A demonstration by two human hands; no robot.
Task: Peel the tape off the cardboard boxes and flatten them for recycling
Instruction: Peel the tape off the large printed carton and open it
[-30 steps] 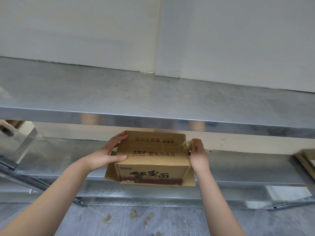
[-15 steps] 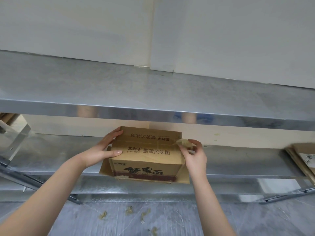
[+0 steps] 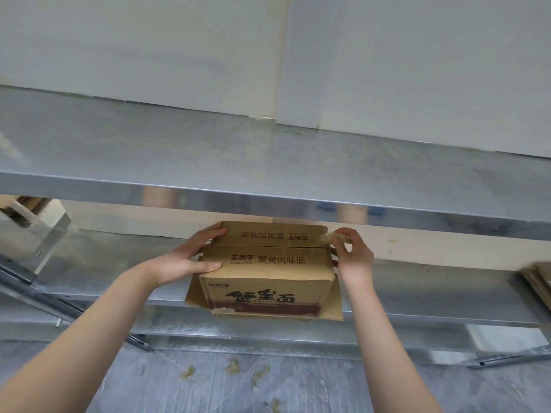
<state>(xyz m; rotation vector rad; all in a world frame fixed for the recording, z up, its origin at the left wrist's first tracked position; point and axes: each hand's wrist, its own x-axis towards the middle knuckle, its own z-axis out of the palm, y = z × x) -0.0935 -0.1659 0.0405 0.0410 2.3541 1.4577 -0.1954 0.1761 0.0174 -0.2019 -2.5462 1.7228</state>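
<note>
A brown cardboard box (image 3: 268,269) with dark printed characters stands on the lower metal shelf (image 3: 417,296), its bottom flaps splayed out beneath it. My left hand (image 3: 190,257) presses against the box's left top edge, thumb on the near flap and fingers on the far flap. My right hand (image 3: 351,254) is at the box's upper right corner and pinches a crumpled strip of clear tape (image 3: 328,236) that lifts off the top seam.
An upper metal shelf (image 3: 268,162) juts out just above the box, against a white wall. Flattened cardboard (image 3: 536,281) lies at the right end of the lower shelf. Several crumpled tape scraps (image 3: 232,366) litter the grey floor below.
My right hand has shifted a little up and right at the corner, drawing the tape further off the seam. My left hand keeps its hold on the box.
</note>
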